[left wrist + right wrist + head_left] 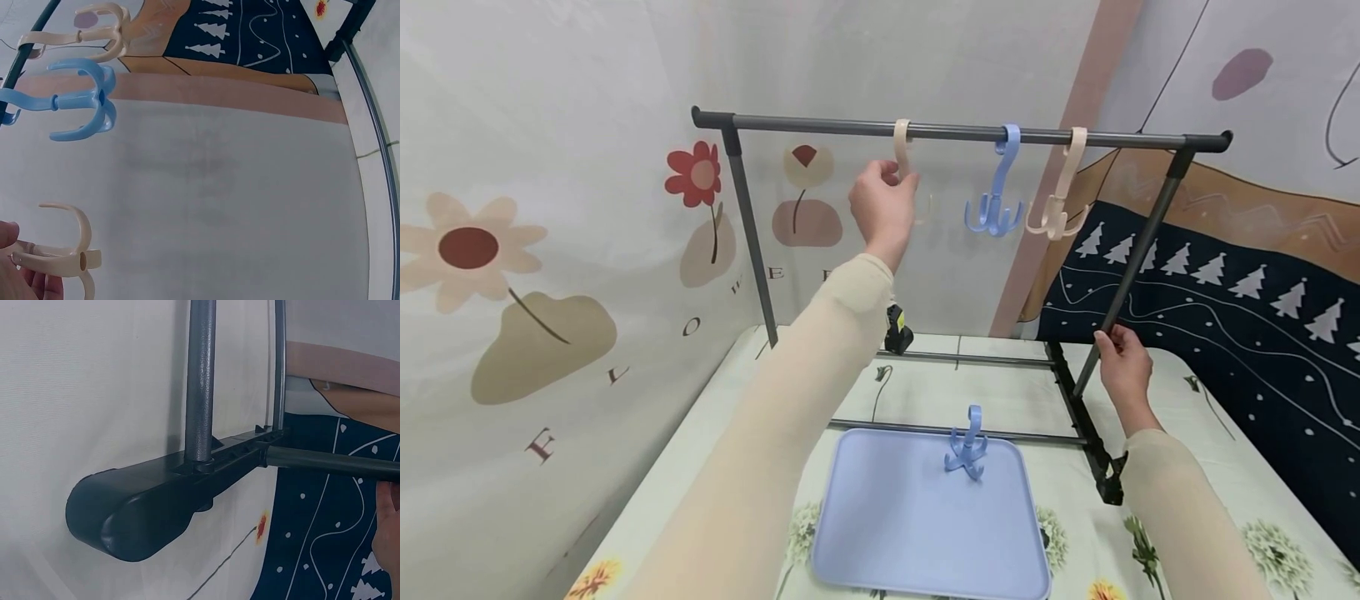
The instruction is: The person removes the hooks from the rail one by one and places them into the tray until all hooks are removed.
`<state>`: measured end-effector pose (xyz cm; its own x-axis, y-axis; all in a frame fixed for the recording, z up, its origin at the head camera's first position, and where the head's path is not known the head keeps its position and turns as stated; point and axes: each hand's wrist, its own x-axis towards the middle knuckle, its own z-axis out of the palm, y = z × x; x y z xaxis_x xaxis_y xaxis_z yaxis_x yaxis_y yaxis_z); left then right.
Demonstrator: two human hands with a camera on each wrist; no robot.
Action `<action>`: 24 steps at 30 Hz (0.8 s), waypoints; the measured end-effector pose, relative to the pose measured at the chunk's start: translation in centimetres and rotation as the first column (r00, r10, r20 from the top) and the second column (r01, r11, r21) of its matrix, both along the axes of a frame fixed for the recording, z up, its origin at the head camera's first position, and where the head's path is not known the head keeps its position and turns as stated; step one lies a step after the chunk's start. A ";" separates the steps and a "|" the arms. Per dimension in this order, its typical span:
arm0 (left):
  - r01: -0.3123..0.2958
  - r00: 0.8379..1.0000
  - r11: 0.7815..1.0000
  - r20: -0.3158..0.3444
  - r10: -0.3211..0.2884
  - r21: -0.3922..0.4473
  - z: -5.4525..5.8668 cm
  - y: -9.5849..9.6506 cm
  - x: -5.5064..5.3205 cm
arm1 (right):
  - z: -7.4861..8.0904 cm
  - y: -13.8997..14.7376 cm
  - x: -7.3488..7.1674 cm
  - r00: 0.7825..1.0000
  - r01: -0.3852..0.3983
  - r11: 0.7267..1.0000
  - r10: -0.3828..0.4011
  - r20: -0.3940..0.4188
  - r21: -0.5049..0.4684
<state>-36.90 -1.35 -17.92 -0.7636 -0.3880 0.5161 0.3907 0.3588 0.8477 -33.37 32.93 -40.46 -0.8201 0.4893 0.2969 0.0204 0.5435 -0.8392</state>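
My left hand (886, 208) pinches the shank of a beige swivel hook (901, 137), whose curved top goes over the rack's black top bar (820, 126). Its prongs (84, 228) show in the left wrist view, past my fingers. Farther right on the bar hang a blue hook (1002, 179) and another beige hook (1064, 187), prongs downward. With my right hand (1127, 371) I grip the rack's right upright (1133, 271) low down; only part of that hand shows at the edge of the right wrist view. Another blue hook (967, 454) stands on the blue tray (917, 525).
The rack's right foot (1088, 442) and lower rods (955, 431) rest on a flower-print cloth, behind and beside the tray. At the left stands the other upright (750, 225). A patterned curtain (580, 108) closes off the back.
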 end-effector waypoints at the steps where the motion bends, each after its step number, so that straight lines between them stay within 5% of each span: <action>1: -0.005 1.000 1.000 0.002 0.005 -0.004 0.0 0.0 0.0 | 0.0 0.0 0.0 1.000 0.000 1.000 0.000 0.001 -0.002; 8: -0.054 0.999 0.997 -0.001 0.054 -0.048 -0.2 0.1 -0.7 | -0.1 0.0 0.0 1.000 -0.004 1.000 0.004 0.002 -0.013; 24: -0.052 0.999 0.994 -0.019 0.051 -0.094 0.0 -0.2 -1.1 | 0.0 0.1 -0.2 1.000 0.004 1.000 -0.004 0.000 -0.014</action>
